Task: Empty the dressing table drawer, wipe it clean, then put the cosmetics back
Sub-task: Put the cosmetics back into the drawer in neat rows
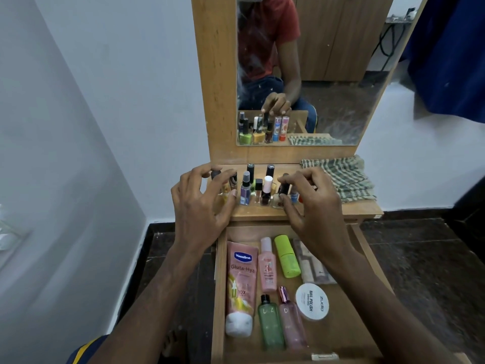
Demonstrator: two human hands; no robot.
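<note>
Now both hands (204,195) grip small glass bottles (258,190) on wood.

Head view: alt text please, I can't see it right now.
Both hands, left hand and right hand, grasp small bottles standing on the dressing table top. Below, the open drawer holds larger cosmetics; a checked cloth lies right.

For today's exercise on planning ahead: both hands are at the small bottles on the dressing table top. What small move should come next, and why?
Probably lift the dark-capped bottle pinched by the right hand and lower it into the open drawer. The drawer already holds the Vaseline tube and other cosmetics lying flat, with bare space near its front, while the left hand grips another small bottle.
</note>
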